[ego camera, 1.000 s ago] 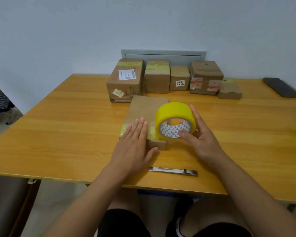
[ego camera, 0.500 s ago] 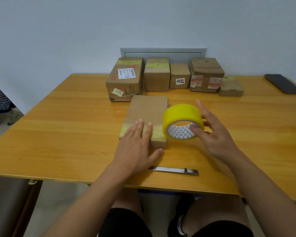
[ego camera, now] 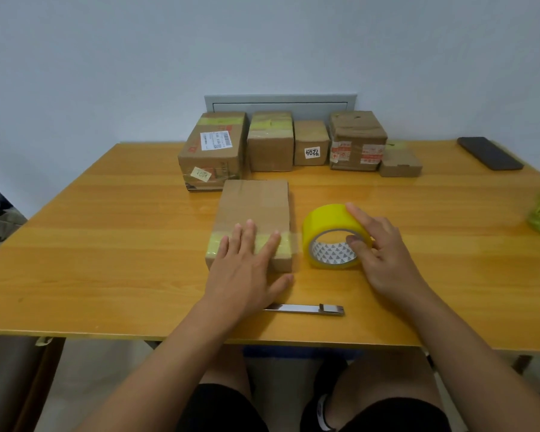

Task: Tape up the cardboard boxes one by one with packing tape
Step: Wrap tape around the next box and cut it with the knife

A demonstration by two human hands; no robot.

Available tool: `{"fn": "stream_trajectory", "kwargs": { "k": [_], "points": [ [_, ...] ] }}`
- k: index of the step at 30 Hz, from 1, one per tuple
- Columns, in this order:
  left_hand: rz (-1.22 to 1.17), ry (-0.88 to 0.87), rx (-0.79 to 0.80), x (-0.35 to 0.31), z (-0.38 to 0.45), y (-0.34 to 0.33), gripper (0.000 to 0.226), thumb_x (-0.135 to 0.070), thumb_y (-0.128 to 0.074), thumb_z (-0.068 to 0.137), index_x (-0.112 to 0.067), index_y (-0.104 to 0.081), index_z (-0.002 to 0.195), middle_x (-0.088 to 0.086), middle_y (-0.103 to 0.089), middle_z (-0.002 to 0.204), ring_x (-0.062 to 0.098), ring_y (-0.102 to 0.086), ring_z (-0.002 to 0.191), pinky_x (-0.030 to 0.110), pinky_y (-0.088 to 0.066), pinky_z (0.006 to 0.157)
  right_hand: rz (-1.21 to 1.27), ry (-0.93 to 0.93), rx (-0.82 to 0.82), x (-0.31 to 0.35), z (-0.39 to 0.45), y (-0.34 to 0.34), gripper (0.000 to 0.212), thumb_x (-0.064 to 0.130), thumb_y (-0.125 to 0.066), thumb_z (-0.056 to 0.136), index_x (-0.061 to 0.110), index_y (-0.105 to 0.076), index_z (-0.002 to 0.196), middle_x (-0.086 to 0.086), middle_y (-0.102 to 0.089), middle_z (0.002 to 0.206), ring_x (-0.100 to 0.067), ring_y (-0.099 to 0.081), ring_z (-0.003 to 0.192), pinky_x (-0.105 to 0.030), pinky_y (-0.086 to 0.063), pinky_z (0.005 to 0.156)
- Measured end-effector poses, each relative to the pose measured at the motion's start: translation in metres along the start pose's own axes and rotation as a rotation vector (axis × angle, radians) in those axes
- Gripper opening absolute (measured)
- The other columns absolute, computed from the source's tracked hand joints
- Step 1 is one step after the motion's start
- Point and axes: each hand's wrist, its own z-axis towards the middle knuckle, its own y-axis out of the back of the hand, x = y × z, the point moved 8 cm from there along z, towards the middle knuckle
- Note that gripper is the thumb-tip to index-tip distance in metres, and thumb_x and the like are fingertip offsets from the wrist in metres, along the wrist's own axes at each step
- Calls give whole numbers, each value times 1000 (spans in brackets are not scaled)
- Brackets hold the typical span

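I see left hand (ego camera: 247, 269) flat on box (ego camera: 253, 213), right hand (ego camera: 378, 247) gripping roll (ego camera: 328, 235); strip's laid, so cutter (ego camera: 304, 308) near the front edge probably comes next.

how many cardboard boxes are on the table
6: five in a back row by the wall, one flat box under the left hand. More may be hidden.

bare forearms with no sleeves, black shorts (ego camera: 222, 410), a dark shoe with white trim (ego camera: 323, 413).
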Motion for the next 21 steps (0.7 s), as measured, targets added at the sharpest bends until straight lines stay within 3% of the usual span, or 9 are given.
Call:
{"fn": "stream_trajectory", "kwargs": {
  "k": [4, 6, 8, 11, 14, 18, 21],
  "points": [
    [44, -93, -25, -9, 4, 0, 86, -73, -17, 93, -20, 8, 156, 7, 16, 163, 25, 18, 149, 44, 8, 122, 0, 1, 7, 0, -3, -4, 73, 17, -59, 96, 53, -19, 146, 5, -44, 131, -10, -43, 119, -38, -45, 99],
    [14, -84, 15, -12, 5, -3, 86, -75, -19, 92, -27, 15, 155, 7, 15, 164, 27, 13, 150, 49, 3, 122, -1, -50, 21, -5, -4, -9, 82, 18, -62, 95, 48, -10, 150, 5, -37, 148, -3, -38, 125, -28, -40, 100],
    [12, -85, 39, -16, 7, -4, 84, -77, -19, 90, -35, 19, 153, 8, 14, 164, 31, 12, 150, 56, 0, 120, 3, -117, 20, -13, -5, -14, 87, 22, -65, 93, 44, -6, 153, 3, -35, 154, -10, -43, 128, -27, -40, 97],
    [22, -59, 46, -15, 9, -6, 84, -82, -18, 85, -44, 16, 152, 5, 16, 164, 37, 15, 149, 68, 4, 114, 23, -181, 24, -19, -4, -16, 84, 25, -65, 93, 41, -8, 153, 1, -48, 139, -15, -52, 115, -29, -45, 89],
    [12, -22, 45, -9, 10, -6, 84, -88, -19, 80, -53, 16, 148, 4, 16, 164, 41, 13, 148, 69, 3, 114, 34, -193, 28, -18, -4, -16, 80, 26, -64, 93, 41, -11, 152, 7, -50, 121, -12, -53, 104, -27, -45, 82],
    [-8, 7, 32, -4, 11, -4, 81, -90, -17, 78, -59, 15, 146, 9, 12, 164, 39, 8, 150, 65, -2, 116, 40, -206, 18, -19, -4, -14, 78, 26, -63, 94, 41, -13, 152, 8, -51, 116, -12, -54, 100, -27, -46, 80],
    [-7, 24, 32, -3, 10, -6, 81, -91, -15, 76, -60, 17, 144, 10, 12, 164, 43, 14, 148, 70, 3, 113, 32, -204, 9, -18, -5, -14, 77, 26, -62, 95, 41, -13, 152, 6, -53, 115, -13, -56, 96, -25, -45, 76]
  ]
}}
